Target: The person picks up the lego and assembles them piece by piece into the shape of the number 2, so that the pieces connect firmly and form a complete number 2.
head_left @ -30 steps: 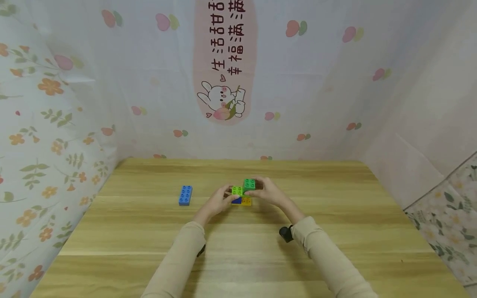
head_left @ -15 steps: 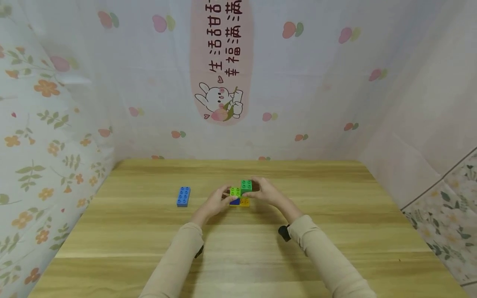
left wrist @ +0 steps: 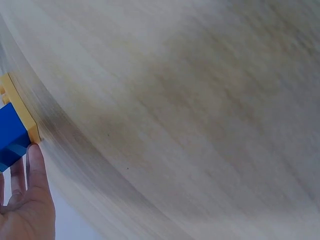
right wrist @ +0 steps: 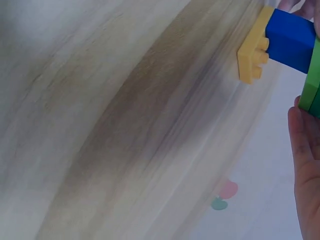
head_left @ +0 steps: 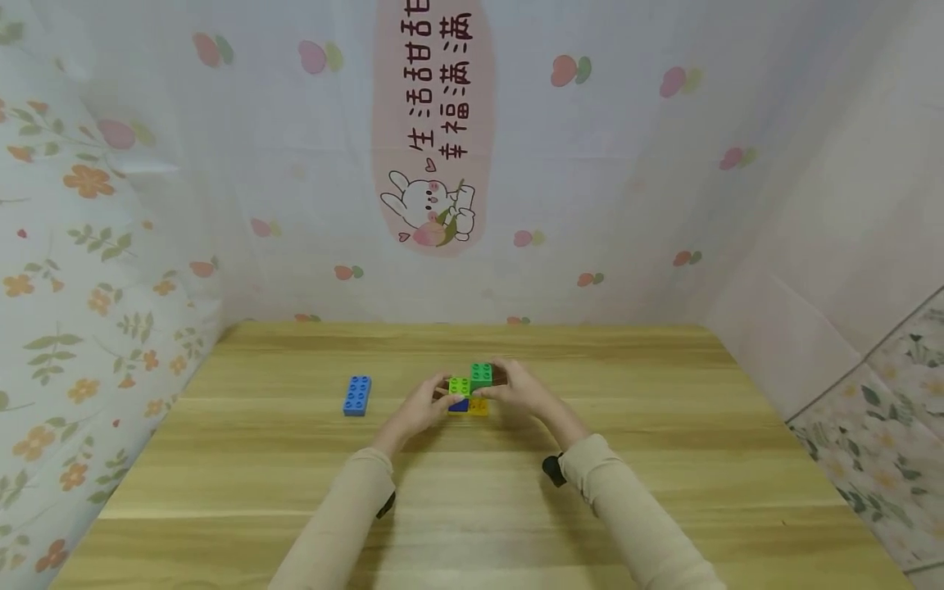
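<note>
A small brick stack stands mid-table in the head view: a yellow brick [head_left: 479, 407] at the bottom, a dark blue brick [head_left: 459, 405] on its left part, and a lime green brick [head_left: 460, 386] above. My left hand [head_left: 418, 411] grips the stack from the left, thumb at the front. In the left wrist view its fingers [left wrist: 36, 165] reach the blue and yellow bricks. My right hand [head_left: 525, 391] pinches a darker green brick [head_left: 481, 374] at the upper right of the stack. The right wrist view shows it against the lime piece [right wrist: 311, 82]; whether its studs are engaged is hidden.
A lighter blue eight-stud brick [head_left: 357, 396] lies on the wooden table [head_left: 472, 508] to the left of the stack. Behind the table hangs a printed cloth [head_left: 590, 180], and patterned cloth also covers both sides.
The head view has shifted slightly, so everything appears a little lower and further left. Both hands keep their grips, and the bricks stand nearly the same relative to one another.
</note>
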The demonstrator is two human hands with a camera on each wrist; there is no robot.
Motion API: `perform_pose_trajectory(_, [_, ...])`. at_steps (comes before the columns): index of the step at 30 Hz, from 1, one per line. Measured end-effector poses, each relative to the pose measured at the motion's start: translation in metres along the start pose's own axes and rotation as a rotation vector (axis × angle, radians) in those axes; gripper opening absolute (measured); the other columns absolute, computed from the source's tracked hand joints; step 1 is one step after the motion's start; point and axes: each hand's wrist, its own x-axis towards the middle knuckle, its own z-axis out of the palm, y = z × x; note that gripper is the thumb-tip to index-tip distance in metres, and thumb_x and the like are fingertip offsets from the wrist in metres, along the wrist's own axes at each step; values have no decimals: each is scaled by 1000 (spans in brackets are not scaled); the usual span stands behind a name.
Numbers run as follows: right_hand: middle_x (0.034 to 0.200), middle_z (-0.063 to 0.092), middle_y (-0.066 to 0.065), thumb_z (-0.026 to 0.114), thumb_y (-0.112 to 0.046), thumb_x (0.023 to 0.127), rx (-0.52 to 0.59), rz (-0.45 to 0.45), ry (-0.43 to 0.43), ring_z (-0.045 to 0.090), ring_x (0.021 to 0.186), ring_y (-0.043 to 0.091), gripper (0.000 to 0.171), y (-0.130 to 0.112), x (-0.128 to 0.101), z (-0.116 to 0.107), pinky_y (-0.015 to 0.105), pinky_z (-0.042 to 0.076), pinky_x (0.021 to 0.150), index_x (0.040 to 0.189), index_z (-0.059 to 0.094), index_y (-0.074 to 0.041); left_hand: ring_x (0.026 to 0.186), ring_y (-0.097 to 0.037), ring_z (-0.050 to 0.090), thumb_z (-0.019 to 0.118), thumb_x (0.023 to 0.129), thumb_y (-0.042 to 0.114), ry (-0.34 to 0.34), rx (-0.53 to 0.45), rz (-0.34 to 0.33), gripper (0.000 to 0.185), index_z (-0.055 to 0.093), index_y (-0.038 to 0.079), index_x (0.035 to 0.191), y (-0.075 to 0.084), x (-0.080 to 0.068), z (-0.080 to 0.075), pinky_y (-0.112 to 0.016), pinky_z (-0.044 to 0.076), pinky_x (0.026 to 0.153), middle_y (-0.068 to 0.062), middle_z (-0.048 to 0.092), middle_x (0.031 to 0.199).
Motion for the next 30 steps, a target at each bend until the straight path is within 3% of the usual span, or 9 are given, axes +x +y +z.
perform_pose_trajectory(4, [103,65,12,66,-18,83,25,-12,7,62,96,24,40,-1,0,2,32,53,81,118,54,-2,114,-29,50,51,93,29,4,10,5,48,39,10,136,1,-2,-2,-45,45,94,-13,51,126])
perform_pose_trajectory(11, [111,62,13,67,-17,83,205,32,79,59,106,29,36,9,-8,14,39,48,93,116,57,-5,112,-29,51,51,93,28,-2,10,20,47,40,8,134,2,-6,0,-45,45,93,-14,51,124])
perform_pose_trajectory(14, [111,62,13,66,-15,84,222,26,104,58,107,30,35,8,-11,17,40,48,93,115,57,-4,113,-28,50,50,94,28,-11,2,23,46,40,7,133,2,-7,1,-45,45,94,-13,51,123])
perform_pose_trajectory(20, [113,62,14,60,-16,88,202,-9,99,57,111,29,35,8,-11,23,40,46,95,119,53,-3,112,-28,51,50,94,26,-16,10,42,42,42,5,130,0,-8,2,-43,46,92,-12,53,118])
perform_pose_trajectory(26, [117,61,12,62,-21,86,117,61,113,53,117,30,39,2,-10,20,43,42,100,120,54,-4,110,-27,53,48,95,26,-11,45,49,39,44,7,129,2,-7,3,-40,49,89,-12,54,118])
perform_pose_trajectory(30, [120,58,13,63,-24,86,76,100,107,51,119,32,44,-3,-10,15,44,42,99,123,52,-3,114,-31,51,50,95,24,-8,44,55,45,40,3,133,8,-8,2,-43,47,91,-17,49,127])
